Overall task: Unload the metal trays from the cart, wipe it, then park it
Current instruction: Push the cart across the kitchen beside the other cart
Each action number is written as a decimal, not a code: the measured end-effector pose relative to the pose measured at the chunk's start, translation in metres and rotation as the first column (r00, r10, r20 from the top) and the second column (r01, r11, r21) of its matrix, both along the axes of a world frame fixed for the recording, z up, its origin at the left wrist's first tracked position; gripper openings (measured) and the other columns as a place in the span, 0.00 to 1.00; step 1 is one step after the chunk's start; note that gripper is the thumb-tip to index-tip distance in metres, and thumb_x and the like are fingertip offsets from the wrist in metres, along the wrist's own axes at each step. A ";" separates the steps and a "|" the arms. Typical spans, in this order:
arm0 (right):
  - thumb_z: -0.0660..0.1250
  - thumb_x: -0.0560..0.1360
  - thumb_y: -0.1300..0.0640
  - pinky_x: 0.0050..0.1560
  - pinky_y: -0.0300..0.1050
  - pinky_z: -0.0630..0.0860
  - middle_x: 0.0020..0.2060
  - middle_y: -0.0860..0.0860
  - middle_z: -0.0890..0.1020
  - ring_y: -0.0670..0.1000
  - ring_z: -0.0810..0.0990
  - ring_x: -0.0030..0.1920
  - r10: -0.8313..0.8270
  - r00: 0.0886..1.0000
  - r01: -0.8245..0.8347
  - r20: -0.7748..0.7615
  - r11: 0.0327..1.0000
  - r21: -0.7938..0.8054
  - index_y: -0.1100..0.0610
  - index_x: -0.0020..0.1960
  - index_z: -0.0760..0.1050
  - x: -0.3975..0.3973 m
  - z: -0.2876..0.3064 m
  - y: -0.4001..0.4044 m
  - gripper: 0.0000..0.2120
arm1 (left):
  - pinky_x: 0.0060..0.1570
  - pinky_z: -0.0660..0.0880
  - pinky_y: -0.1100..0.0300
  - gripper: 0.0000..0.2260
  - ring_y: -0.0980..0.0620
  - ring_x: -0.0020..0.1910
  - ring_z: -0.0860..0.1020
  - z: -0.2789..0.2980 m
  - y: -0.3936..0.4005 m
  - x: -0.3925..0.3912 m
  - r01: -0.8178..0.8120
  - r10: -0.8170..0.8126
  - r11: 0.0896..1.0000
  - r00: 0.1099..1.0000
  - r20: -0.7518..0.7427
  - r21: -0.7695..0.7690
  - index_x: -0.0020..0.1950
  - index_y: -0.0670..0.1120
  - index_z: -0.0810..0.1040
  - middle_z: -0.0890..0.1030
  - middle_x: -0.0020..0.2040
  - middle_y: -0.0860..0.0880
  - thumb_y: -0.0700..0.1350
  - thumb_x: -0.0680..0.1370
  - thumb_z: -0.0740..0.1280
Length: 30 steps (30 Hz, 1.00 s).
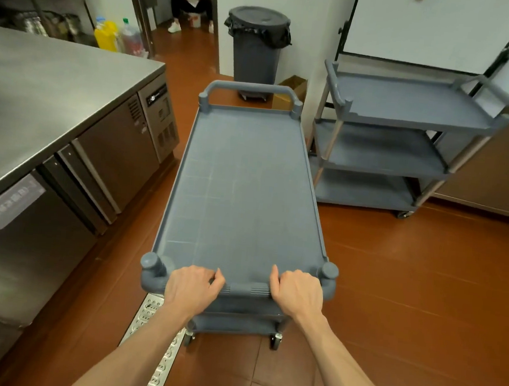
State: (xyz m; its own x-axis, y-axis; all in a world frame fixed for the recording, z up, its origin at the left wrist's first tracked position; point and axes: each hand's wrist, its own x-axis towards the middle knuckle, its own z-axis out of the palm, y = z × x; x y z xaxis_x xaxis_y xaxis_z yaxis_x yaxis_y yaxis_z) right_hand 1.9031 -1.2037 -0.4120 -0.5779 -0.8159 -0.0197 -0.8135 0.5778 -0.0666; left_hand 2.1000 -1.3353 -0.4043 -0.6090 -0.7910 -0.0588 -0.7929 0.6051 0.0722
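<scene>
Both hands grip the near handle (244, 290) of the grey cart (244, 189), left hand (191, 285) and right hand (297, 292) with fingers curled over the bar; its lower shelves are mostly hidden beneath the bare, faintly scuffed top; it stands mid-floor between the steel counter (39, 106) on the left and a second cart (406, 135), seemingly alike, on the far right.

Steel counter (41, 88), lidded bin (256, 51), red-brown floor (408, 283).

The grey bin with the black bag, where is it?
In the head view, the bin stands top centre against the far wall, beyond the pushed cart, beside a cardboard box.
</scene>
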 end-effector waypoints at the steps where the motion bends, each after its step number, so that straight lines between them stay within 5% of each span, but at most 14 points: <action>1: 0.44 0.79 0.40 0.29 0.46 0.66 0.26 0.56 0.82 0.62 0.82 0.29 0.006 1.000 -0.006 -0.003 1.000 -0.010 0.57 0.25 0.71 -0.008 -0.001 -0.008 0.34 | 0.33 0.71 0.56 0.25 0.46 0.33 0.82 0.000 -0.008 -0.008 0.000 0.000 1.000 1.000 -0.001 -0.002 0.32 0.46 0.73 0.82 0.31 0.47 0.59 0.80 0.51; 9: 0.51 0.80 0.42 0.25 0.41 0.61 0.20 0.54 0.76 0.59 0.77 0.21 0.028 0.999 -0.030 -0.036 0.998 -0.058 0.56 0.23 0.63 -0.078 -0.007 -0.079 0.31 | 0.32 0.73 0.58 0.25 0.49 0.30 0.80 -0.002 -0.078 -0.074 0.007 -0.007 1.000 1.000 -0.007 0.011 0.31 0.47 0.74 0.79 0.29 0.50 0.59 0.81 0.52; 20: 0.51 0.84 0.42 0.26 0.42 0.63 0.24 0.49 0.75 0.53 0.77 0.26 0.079 0.996 -0.077 -0.029 0.996 0.045 0.57 0.27 0.72 -0.161 0.010 -0.205 0.32 | 0.38 0.76 0.58 0.26 0.49 0.36 0.83 0.005 -0.206 -0.160 0.018 -0.019 0.999 1.000 0.015 0.038 0.37 0.47 0.79 0.83 0.35 0.49 0.59 0.84 0.53; 30: 0.49 0.84 0.41 0.31 0.45 0.71 0.29 0.53 0.82 0.58 0.83 0.32 0.065 0.998 -0.064 -0.001 0.996 0.056 0.57 0.29 0.71 -0.231 0.014 -0.324 0.32 | 0.37 0.77 0.58 0.28 0.48 0.34 0.81 0.003 -0.322 -0.229 0.000 0.000 0.997 1.000 0.003 0.077 0.35 0.45 0.78 0.81 0.32 0.48 0.60 0.83 0.51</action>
